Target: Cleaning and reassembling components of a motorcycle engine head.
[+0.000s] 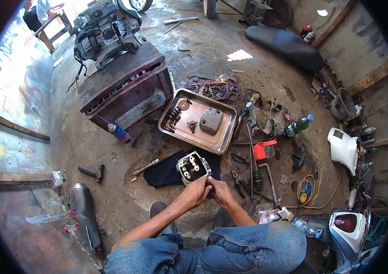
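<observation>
My left hand [193,192] and my right hand [223,192] meet just at the near right edge of an engine cylinder head [190,170]. Both have their fingers closed together, thumbs almost touching. Whatever sits between the fingertips is too small or hidden to name, and I cannot tell whether they touch the cylinder head. The silver-grey cylinder head rests open side up on a dark cloth [161,174]. Beyond it, a metal tray [225,147] bears a grey engine cover [212,120], a round sprocket [184,105] and several small dark engine parts [173,117].
A hammer [92,172], a spray can [119,133] and a socket tool [146,168] lie to the left. Pliers [239,183], a red box [264,149], a green bottle [300,125] and bars are at right. An engine [107,34] stands on a wooden bench [125,91].
</observation>
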Available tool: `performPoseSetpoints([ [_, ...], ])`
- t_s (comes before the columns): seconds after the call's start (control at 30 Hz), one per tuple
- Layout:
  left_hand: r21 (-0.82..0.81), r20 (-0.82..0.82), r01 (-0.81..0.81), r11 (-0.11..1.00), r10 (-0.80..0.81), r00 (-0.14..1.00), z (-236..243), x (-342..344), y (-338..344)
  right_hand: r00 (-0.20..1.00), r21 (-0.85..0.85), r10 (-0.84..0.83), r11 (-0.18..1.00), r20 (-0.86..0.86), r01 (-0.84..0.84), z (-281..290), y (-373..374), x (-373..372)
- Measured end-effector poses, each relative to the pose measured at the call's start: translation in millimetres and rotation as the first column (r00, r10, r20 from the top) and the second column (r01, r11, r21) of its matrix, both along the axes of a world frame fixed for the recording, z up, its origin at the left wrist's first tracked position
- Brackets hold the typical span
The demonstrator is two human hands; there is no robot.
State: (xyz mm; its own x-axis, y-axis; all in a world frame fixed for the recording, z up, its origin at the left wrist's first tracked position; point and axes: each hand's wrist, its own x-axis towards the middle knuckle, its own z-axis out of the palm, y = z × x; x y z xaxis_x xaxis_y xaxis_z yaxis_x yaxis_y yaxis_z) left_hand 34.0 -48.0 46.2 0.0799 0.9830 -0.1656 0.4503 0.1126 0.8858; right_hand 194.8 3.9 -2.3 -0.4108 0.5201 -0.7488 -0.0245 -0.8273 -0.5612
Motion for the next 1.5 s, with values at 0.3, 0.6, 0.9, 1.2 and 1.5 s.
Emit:
performPoseSetpoints([
  [0.3,0.150,-0.095,-0.021,0.988,0.036,0.995,-1.7,11.7,1.6,0.992,0.188,-0.106,0.978,0.072,0.090,2.8,-8.7,-15.1],
  [0.6,0.236,-0.136,-0.034,0.971,0.068,0.988,-2.6,12.0,4.9,0.992,0.177,-0.086,0.982,0.096,0.068,3.0,-4.2,-9.0],
  [0.9,0.171,-0.052,-0.123,0.978,0.133,0.990,11.1,10.7,9.2,0.992,0.023,-0.103,0.995,0.072,0.102,5.1,4.8,-1.1],
  [1.2,-0.592,0.799,-0.190,0.783,0.540,-0.264,-10.3,-18.2,26.3,0.977,0.473,-0.090,0.864,-0.191,0.172,76.6,34.9,-10.3],
  [1.5,-0.525,0.832,-0.182,0.832,0.456,-0.317,12.7,-9.5,41.6,0.955,0.958,-0.088,-0.019,0.285,-0.287,109.6,16.3,-49.3],
])
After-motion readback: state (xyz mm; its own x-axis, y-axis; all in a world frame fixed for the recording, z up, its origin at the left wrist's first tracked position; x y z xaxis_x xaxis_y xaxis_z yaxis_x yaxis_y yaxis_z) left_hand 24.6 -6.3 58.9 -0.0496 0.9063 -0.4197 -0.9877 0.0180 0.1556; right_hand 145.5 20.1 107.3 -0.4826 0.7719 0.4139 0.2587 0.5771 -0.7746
